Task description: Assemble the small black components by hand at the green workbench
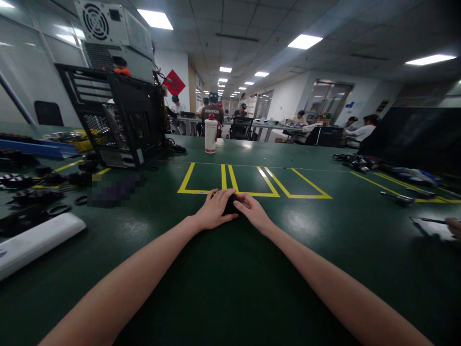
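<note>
A small black object (229,205) is between my two hands, low over the green table (230,278); its kind is too dark and too covered to make out. My left hand (216,209) wraps over it from the left, fingers curved across the top and thumb along the near side. From the right, my right hand (252,211) closes on the other end with its thumb and fingers. Just beyond both hands lie yellow tape outlines (230,192) on the table.
At left stand a black computer case (133,120) with power supplies (115,29) on top, a white long box (43,240) and scattered dark parts. A white bottle (211,136) stands ahead. At right, another person's hand (454,228) holds a pen over paper, near cables (356,162).
</note>
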Action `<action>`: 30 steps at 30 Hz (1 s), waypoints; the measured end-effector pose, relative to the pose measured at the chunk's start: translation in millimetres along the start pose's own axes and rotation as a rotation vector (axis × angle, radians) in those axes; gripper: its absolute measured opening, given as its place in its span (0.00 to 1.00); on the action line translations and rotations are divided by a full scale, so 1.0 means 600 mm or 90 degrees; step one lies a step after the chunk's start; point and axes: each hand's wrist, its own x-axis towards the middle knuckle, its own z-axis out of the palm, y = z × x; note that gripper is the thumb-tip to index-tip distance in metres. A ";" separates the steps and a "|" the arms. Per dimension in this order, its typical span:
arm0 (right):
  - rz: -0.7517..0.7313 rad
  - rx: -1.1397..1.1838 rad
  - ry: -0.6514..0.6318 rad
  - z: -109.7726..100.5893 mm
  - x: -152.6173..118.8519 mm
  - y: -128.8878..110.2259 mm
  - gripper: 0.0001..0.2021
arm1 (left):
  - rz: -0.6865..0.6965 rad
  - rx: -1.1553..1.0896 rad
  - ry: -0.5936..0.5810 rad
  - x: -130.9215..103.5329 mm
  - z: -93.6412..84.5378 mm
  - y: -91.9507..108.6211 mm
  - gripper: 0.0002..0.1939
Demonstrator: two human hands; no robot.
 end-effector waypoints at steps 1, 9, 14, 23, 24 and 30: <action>-0.001 -0.003 0.003 0.000 0.001 -0.001 0.12 | 0.002 -0.002 0.000 0.000 0.000 0.000 0.33; -0.014 0.060 -0.031 0.001 -0.002 -0.003 0.14 | -0.004 -0.011 0.009 0.000 0.005 -0.003 0.32; -0.016 0.060 -0.019 0.003 -0.001 -0.005 0.12 | 0.000 -0.011 0.005 0.000 0.002 -0.002 0.32; -0.015 0.011 0.016 0.002 0.004 -0.002 0.13 | 0.000 -0.011 -0.001 0.001 0.001 -0.004 0.32; -0.005 0.007 0.018 0.002 0.005 -0.002 0.14 | 0.000 -0.011 0.001 0.000 0.001 -0.004 0.32; 0.026 0.015 -0.021 -0.003 0.004 -0.004 0.14 | -0.001 -0.006 0.006 -0.001 0.003 -0.005 0.33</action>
